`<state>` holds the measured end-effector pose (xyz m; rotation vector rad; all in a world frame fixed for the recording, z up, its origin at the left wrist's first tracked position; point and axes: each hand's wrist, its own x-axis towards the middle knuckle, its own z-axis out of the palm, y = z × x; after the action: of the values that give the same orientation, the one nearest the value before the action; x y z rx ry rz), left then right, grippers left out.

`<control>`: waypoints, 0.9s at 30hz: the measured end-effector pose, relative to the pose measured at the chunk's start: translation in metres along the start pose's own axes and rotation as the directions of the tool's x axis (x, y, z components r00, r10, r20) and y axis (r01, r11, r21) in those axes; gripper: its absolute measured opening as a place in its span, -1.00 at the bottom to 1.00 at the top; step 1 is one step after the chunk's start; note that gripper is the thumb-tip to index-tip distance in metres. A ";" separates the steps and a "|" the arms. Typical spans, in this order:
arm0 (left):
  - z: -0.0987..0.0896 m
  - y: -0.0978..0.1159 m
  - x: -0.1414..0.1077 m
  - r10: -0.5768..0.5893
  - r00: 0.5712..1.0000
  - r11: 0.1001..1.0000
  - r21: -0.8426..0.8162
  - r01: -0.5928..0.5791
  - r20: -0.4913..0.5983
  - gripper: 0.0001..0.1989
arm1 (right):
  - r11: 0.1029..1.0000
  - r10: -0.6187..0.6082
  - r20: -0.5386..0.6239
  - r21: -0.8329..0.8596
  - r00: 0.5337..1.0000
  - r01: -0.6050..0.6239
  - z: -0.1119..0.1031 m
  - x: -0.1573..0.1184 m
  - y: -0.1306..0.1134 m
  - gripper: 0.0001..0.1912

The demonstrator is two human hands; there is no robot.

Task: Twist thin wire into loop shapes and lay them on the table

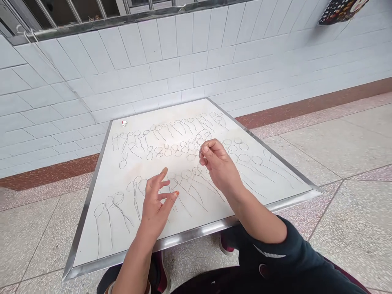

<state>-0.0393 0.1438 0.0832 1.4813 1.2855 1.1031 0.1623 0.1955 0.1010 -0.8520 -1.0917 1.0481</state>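
My right hand [221, 168] is raised over the middle of the white table [122, 228], its thumb and fingers pinched on a thin wire loop [203, 130] that sticks up beyond the fingertips. The held wire's lower part is hidden by the fingers. My left hand [157, 204] hovers over the near half of the table, fingers apart, with nothing visible in it. Below and around it lie several wire loops with long tails [110, 222]. A row of figure-eight wire loops [167, 150] runs across the middle, and more tailed loops [156, 128] lie farther back.
A metal edge [196, 234] borders the table. At its far left corner sits a small red-and-white object [124, 123]. A white tiled wall [171, 73] with a barred window [76, 12] stands behind. A patterned cloth item [339, 11] hangs at upper right.
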 end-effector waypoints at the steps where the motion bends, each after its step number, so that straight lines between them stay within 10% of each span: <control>1: 0.000 0.007 -0.005 -0.005 1.000 0.998 -0.059 0.003 -0.029 -0.41 | 1.000 0.013 0.056 0.028 0.998 -0.014 0.002 -0.007 -0.004 -0.83; 16: 0.050 0.058 -0.111 -0.208 0.974 0.648 -0.733 0.209 0.093 -0.42 | 0.984 0.080 0.351 0.124 0.933 -0.131 0.012 -0.106 -0.041 -0.80; 27: 0.046 0.062 -0.148 -0.152 0.985 0.757 -0.651 0.062 -0.083 -0.31 | 0.964 0.183 0.490 0.082 0.852 -0.254 0.013 -0.163 -0.054 -0.73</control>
<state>0.0081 -0.0121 0.1206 0.8080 0.9090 1.4038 0.1436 0.0242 0.1095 -0.6206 -1.3294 1.5701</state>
